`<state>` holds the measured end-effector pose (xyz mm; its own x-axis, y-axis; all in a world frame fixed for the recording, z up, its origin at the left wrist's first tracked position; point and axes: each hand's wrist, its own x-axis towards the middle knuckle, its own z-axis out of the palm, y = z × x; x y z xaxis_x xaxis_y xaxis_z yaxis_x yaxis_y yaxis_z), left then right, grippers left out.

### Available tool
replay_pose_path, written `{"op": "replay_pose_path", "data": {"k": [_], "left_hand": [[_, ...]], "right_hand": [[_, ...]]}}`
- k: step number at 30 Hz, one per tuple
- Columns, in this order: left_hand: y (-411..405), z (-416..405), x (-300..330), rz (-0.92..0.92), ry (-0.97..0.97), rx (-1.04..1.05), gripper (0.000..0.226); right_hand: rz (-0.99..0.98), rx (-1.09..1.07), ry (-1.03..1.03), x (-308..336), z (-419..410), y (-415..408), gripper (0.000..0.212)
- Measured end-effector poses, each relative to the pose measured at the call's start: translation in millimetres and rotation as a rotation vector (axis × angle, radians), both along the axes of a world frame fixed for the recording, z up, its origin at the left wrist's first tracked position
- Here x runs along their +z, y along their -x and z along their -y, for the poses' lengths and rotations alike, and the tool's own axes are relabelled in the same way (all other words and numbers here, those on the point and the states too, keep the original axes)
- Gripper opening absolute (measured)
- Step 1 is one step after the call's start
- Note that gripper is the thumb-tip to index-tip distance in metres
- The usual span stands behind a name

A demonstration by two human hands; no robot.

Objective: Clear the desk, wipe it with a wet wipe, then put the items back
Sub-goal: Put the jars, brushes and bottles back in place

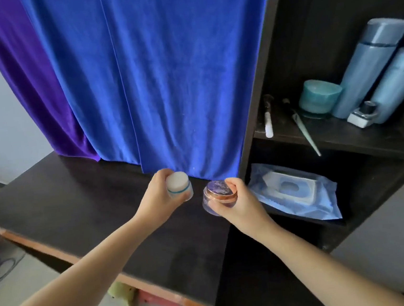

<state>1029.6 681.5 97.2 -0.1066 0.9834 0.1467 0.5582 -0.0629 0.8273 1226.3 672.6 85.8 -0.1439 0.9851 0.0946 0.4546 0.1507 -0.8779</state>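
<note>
My left hand [159,198] grips a small white jar [179,184] with a teal band, held just above the dark desk [77,206] near the blue cloth. Beside it my right hand [235,199] holds a clear jar with a purple, copper-rimmed lid [214,192]. The two jars are a short gap apart. A blue pack of wet wipes [297,192] lies flat in the lower shelf compartment, just right of my right hand.
A blue cloth [163,82] and a purple cloth [26,79] hang behind the desk. The upper shelf [344,138] holds a teal jar [319,97], two tall blue bottles [371,65], a small bottle [364,116] and two thin brushes [268,118]. The desk's front edge runs lower left.
</note>
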Motion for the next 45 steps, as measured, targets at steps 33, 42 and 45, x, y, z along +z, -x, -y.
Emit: {"op": "replay_pose_path", "data": {"k": [33,42,45], "left_hand": [[-17.4,-70.3,10.5,0.04,-0.389,-0.47,0.042],[-188.6,-52.4,140.0,-0.039,-0.714,-0.596,0.037],[-235.4,-88.4,158.7,-0.213,-0.53,-0.426,0.048]], "right_hand": [[0.361,-0.173,-0.409,24.8,7.7,16.8,0.034],[0.315,-0.577,-0.654,135.3,25.6,-150.6,0.021],[0.485,-0.667,-0.498,138.2,-15.3,-183.7,0.031]]}}
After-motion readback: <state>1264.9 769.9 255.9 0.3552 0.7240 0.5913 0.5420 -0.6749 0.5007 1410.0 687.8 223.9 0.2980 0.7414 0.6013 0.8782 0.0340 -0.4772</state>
